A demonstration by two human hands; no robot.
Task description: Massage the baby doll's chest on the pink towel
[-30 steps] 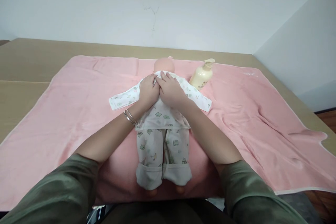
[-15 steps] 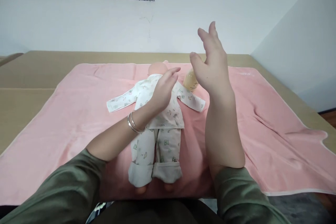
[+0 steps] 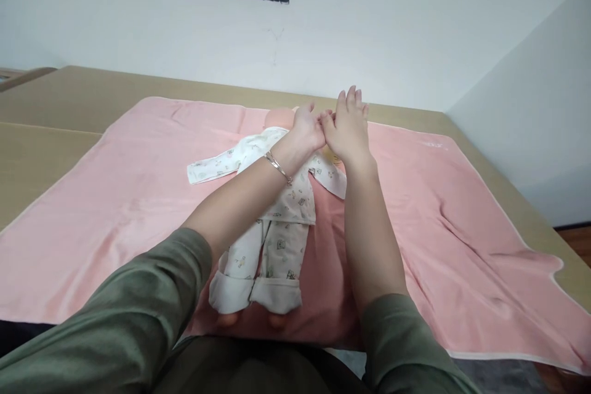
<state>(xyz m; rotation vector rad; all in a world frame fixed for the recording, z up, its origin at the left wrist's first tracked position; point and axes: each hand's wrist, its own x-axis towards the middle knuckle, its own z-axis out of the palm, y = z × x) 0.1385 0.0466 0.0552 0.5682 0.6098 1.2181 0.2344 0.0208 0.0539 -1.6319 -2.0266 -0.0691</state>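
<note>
Doll (image 3: 298, 206): lay on blanket (image 3: 115, 197), somewhat left of its middle line. Held left hand (image 3: 308, 129) over blanket's far half, palm seemingly turned up, fingers outstretched; held right hand (image 3: 347, 132) there too, back showing, fingers straight. Saw nothing gripped by either; could not tell whether touching bottle (image 3: 331, 157), mostly hidden, also on blanket's far half. Judged a toppled bottle likeliest to go wrong, from an off-centre push on soft cloth; judged a tugged shirt possible, from bangle (image 3: 277, 170) catching on it. Saw head (image 3: 278, 118) pointed toward blanket's far edge, feet (image 3: 277, 320) toward its near edge, with long axis lengthwise between, slightly slanted. Could not see whether face-up.
</note>
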